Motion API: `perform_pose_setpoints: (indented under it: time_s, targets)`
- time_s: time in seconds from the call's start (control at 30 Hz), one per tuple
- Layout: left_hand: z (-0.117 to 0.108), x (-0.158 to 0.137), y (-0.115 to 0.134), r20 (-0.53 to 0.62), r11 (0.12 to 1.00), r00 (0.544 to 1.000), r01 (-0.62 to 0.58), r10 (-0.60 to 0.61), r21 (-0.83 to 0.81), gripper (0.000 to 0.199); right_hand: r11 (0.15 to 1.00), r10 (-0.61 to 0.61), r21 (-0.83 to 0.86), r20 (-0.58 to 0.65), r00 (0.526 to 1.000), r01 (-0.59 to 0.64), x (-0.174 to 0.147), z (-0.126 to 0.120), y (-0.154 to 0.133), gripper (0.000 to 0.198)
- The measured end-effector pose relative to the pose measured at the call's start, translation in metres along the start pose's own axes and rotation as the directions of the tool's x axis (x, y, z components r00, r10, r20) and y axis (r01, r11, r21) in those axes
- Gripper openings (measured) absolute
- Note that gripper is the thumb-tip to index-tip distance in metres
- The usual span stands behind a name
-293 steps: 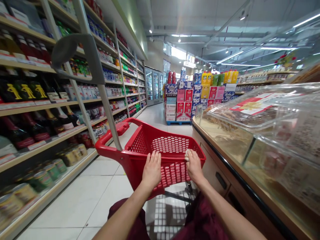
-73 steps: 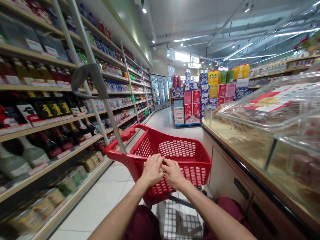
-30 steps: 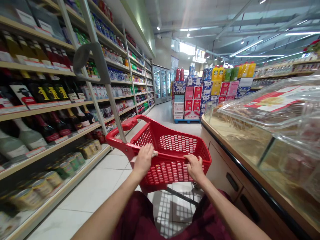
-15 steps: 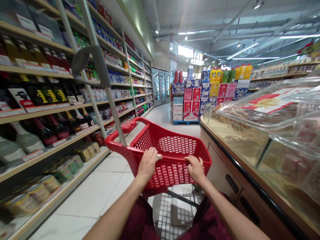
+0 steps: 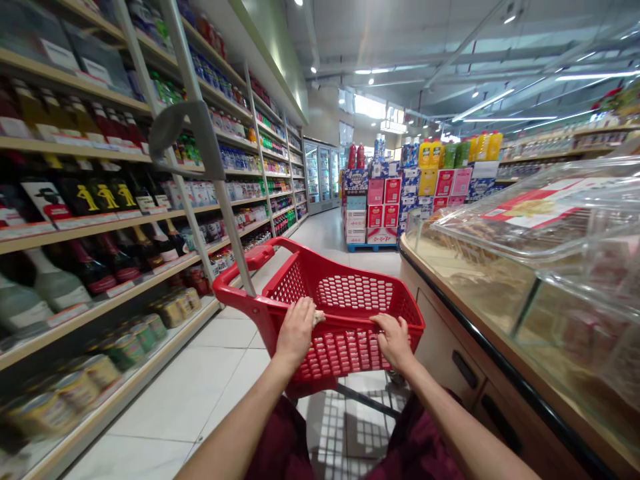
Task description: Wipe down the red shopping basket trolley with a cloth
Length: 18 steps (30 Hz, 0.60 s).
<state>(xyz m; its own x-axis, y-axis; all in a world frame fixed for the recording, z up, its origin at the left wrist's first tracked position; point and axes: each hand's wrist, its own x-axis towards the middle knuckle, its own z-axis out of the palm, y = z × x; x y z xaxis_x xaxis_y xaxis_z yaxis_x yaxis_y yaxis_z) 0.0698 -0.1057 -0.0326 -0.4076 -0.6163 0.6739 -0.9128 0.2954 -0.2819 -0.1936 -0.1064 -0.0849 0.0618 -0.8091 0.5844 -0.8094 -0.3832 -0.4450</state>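
Observation:
A red plastic shopping cart (image 5: 345, 350) stands sideways in front of me, its basket walls pierced with slots. My left hand (image 5: 296, 330) is closed over the near rim, left of the middle. Something small and whitish (image 5: 318, 316) shows beside its fingers; I cannot make out what it is. Farther right, my right hand (image 5: 394, 339) grips the same rim with its fingers curled over the edge. From the cart's left end rises a metal pole with a grey plastic loop handle (image 5: 213, 147). The visible inside of the basket shows no goods.
Shelves of bottles and cans (image 5: 107, 220) line the left side. On the right, close to the cart, runs a wooden counter (image 5: 440, 333) with a clear cover. Ahead, stacked drink boxes (image 5: 384, 210) stand on a blue pallet (image 5: 373, 247). Glass-door fridges (image 5: 320, 173) are farther back.
The view has shifted very slightly, so the shelves and cart sit a little lower and farther right. Both hands keep their hold on the cart rim.

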Motion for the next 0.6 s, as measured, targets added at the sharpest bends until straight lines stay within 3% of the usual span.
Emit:
perform_pose_setpoints:
  time_s: [0.07, 0.27, 0.33, 0.5, 0.6]
  targets:
    - [0.000, 0.001, 0.000, 0.003, 1.000, 1.000, -0.016, 0.016, -0.025, 0.041, 1.000, -0.024, -0.011, 0.006, 1.000, 0.024, -0.001, -0.002, 0.002, 0.045]
    - [-0.017, -0.009, -0.056, -0.117, 0.994, 0.988, 0.108, -0.104, 0.030, 0.038, 0.999, -0.027, -0.024, -0.022, 0.999, 0.026, -0.002, -0.001, 0.001, 0.046]
    - [-0.014, -0.007, -0.046, -0.111, 0.992, 0.987, 0.124, -0.120, 0.032, 0.037, 1.000, -0.017, -0.023, -0.021, 1.000, 0.017, -0.001, 0.000, -0.001, 0.046]
    - [0.003, 0.005, 0.012, 0.008, 0.997, 1.000, -0.025, 0.026, -0.068, 0.039, 0.999, -0.033, -0.042, -0.004, 0.999, 0.032, -0.001, -0.002, 0.002, 0.046]
    - [-0.004, 0.003, 0.002, 0.012, 0.997, 1.000, -0.029, 0.029, -0.067, 0.041, 0.997, -0.052, -0.052, 0.001, 0.999, 0.052, -0.002, -0.005, 0.004, 0.047]
